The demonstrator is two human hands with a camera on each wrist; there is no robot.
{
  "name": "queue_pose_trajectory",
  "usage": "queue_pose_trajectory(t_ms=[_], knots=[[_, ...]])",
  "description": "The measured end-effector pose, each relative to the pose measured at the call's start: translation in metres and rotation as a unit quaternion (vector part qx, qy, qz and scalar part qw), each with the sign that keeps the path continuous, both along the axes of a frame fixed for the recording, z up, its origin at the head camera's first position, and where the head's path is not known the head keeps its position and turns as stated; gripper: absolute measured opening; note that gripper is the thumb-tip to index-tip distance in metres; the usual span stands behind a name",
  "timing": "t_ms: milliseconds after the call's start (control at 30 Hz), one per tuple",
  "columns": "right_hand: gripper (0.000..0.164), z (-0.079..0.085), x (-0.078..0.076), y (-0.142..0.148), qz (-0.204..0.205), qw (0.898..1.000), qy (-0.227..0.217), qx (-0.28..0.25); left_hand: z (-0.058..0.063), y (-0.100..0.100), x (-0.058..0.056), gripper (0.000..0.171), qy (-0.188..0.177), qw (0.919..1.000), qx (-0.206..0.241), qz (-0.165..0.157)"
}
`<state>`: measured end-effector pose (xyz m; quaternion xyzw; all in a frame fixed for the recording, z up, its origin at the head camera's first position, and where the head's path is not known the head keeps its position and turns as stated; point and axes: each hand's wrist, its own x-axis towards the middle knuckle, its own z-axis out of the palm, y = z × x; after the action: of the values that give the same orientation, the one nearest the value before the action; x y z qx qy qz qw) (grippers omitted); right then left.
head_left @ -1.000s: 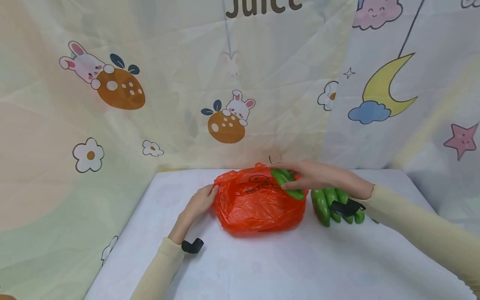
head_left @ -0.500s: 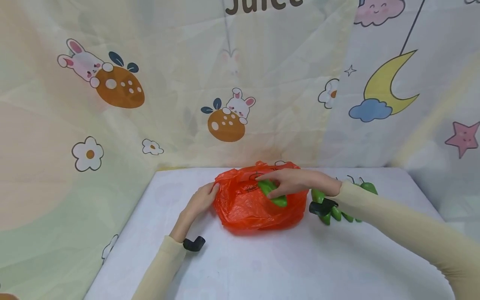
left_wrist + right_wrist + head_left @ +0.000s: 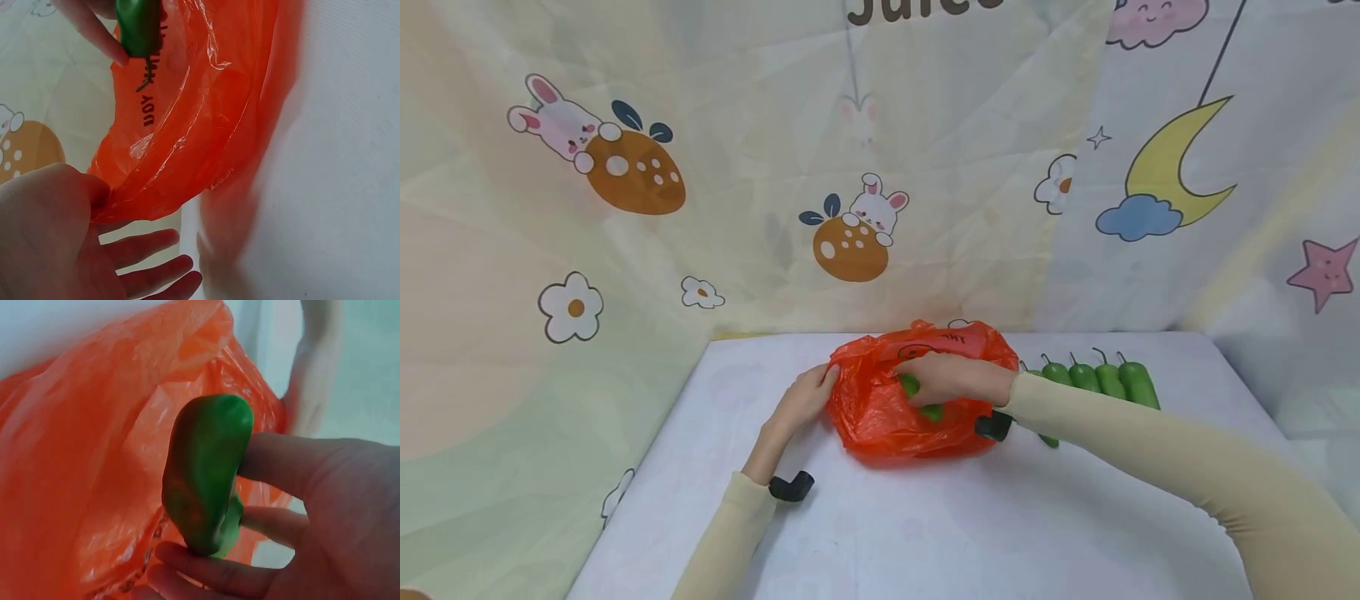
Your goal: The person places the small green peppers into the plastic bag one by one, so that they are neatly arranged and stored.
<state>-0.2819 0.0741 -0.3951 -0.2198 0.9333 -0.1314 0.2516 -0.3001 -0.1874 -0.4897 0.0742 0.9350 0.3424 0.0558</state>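
A crinkled red plastic bag [image 3: 876, 417] with dark print sits at the back of the table. My left hand [image 3: 802, 402] pinches the bag's left edge between thumb and index finger; the left wrist view shows its other fingers spread below. Over the bag's mouth, my right hand [image 3: 953, 377] holds a green pepper [image 3: 206, 465], thumb on one side and fingers on the other. In the left wrist view that pepper's stem end [image 3: 139, 28] points into the bag. What lies deeper in the bag is hidden.
Several green peppers [image 3: 1138, 385] lie in a row to the right of the bag, stems toward the back, partly covered by my right sleeve [image 3: 1097, 417]. Behind the white table [image 3: 910, 533] hangs a printed cloth backdrop [image 3: 760, 167].
My right hand has carried the pepper leftward and down, from the bag's right side into its mouth. More of the pepper row shows now. The left hand keeps its place on the bag's edge.
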Motion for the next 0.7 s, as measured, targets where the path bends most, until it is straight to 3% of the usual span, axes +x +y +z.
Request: queue_pose_trajectory(t_ms=[167, 367, 467, 700], knots=[[0.059, -0.009, -0.001, -0.014, -0.018, 0.999, 0.018, 0.030, -0.001, 0.000, -0.001, 0.054, -0.002, 1.0000, 0.001, -0.008], [0.032, -0.020, -0.003, -0.027, -0.037, 0.995, 0.074, 0.063, -0.001, 0.000, -0.001, 0.054, 0.000, 1.0000, 0.003, -0.006], [0.027, -0.025, -0.002, -0.032, -0.050, 0.991, 0.098, 0.077, -0.002, 0.000, -0.002, 0.054, 0.002, 1.0000, 0.003, -0.005], [0.019, -0.034, 0.002, -0.037, -0.045, 0.984, 0.133, 0.110, -0.003, 0.001, -0.002, 0.054, 0.002, 1.0000, 0.002, -0.007]])
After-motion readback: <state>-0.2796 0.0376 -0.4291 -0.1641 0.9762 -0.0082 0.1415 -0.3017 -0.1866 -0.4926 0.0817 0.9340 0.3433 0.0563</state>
